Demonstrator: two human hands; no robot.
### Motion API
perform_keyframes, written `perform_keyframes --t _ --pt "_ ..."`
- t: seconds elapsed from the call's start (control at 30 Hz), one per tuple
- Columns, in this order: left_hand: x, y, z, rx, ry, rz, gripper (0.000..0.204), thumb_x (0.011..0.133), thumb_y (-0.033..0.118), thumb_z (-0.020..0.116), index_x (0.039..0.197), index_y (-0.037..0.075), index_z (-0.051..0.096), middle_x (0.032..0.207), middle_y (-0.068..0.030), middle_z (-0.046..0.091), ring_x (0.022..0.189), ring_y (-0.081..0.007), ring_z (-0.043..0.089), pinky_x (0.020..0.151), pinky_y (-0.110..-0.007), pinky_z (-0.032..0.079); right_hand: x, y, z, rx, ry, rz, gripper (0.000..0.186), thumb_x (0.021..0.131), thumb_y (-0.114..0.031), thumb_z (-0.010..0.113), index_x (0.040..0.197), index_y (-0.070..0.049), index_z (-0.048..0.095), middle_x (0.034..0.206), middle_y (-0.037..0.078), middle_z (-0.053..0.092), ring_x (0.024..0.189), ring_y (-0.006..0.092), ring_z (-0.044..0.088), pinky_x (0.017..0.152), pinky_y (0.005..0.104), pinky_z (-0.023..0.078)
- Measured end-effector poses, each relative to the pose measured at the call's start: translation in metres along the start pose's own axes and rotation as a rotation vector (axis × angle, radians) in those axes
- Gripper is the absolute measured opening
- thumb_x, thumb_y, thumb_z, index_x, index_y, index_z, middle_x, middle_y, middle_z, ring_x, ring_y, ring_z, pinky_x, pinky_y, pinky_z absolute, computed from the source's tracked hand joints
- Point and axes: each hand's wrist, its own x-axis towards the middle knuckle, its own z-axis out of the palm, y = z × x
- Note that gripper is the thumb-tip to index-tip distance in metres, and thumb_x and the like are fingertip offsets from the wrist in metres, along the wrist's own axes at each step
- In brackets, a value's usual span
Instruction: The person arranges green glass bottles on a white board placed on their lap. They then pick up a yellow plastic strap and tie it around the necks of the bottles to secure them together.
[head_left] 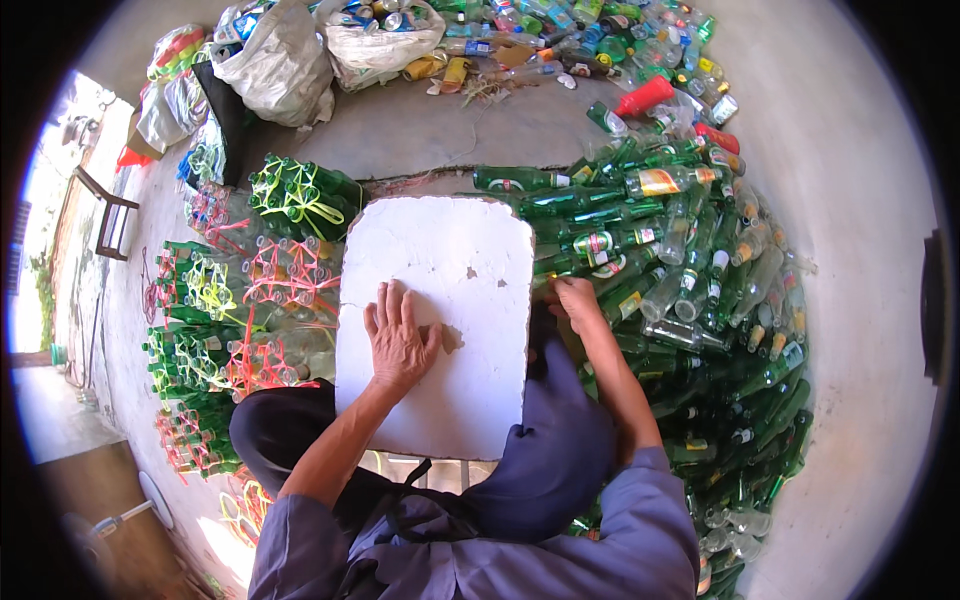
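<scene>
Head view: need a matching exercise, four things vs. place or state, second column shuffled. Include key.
Things
1. Left hand
2. Right hand
3. White sacks
4. Bottle bundles

Place or state
A. Tied up, left of the white board
B. Palm down on the board
C. At the top of the picture, left of centre
D. Just past the board's right edge, by the green bottles

Pairs: 1-B, 2-D, 3-C, 4-A
</scene>
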Motion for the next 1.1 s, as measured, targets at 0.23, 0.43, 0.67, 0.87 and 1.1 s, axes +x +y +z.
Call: perform_keyframes --t 0.23,0.43,0.67,0.87,1.1 --pt "0.000 0.001 -0.003 -0.021 0.001 -0.005 0.068 0.084 0.035 0.063 0.138 0.001 0.038 0.153 -0.0249 0.031 0.147 -0.0409 0.022 0.116 -0.058 0.013 0.063 0.037 0.002 0.299 0.225 0.134 0.036 0.084 -0.033 0.076 0.096 -0.002 0.063 0.078 0.010 0.063 0.062 0.0231 0.064 0.052 0.0345 0.056" --pt "0.001 -0.002 -0.003 -0.025 -0.028 -0.020 0.070 0.084 0.036 0.063 0.139 0.001 0.037 0.153 -0.0261 0.029 0.147 -0.0422 0.021 0.116 -0.058 0.012 0.085 0.052 0.002 0.441 0.268 0.197 0.044 0.081 -0.037 0.080 0.071 -0.006 0.052 0.058 0.006 0.050 0.043 0.0222 0.051 0.042 0.0351 0.049" --pt "0.001 -0.003 -0.004 -0.047 -0.053 -0.022 0.072 0.083 0.037 0.064 0.139 0.000 0.037 0.153 -0.0264 0.029 0.147 -0.0424 0.021 0.116 -0.058 0.011 0.113 0.070 0.006 0.650 0.207 0.318 0.042 0.086 -0.040 0.076 0.111 -0.009 0.062 0.097 0.010 0.060 0.087 0.0262 0.060 0.072 0.0428 0.053" --pt "0.004 -0.001 -0.005 -0.039 -0.052 -0.029 0.072 0.083 0.037 0.064 0.138 0.000 0.038 0.153 -0.0262 0.029 0.147 -0.0426 0.021 0.116 -0.058 0.011 0.126 0.079 0.012 0.702 0.207 0.257 0.058 0.080 -0.036 0.082 0.125 -0.015 0.054 0.116 0.006 0.058 0.101 0.0249 0.055 0.084 0.0502 0.045" --pt "0.004 -0.001 -0.006 -0.053 -0.067 -0.024 0.072 0.083 0.037 0.065 0.138 0.000 0.036 0.153 -0.0272 0.028 0.147 -0.0429 0.020 0.117 -0.058 0.011 0.123 0.072 0.013 0.733 0.247 0.274 0.054 0.079 -0.030 0.081 0.122 -0.010 0.055 0.113 0.007 0.061 0.099 0.0245 0.058 0.083 0.0496 0.046"
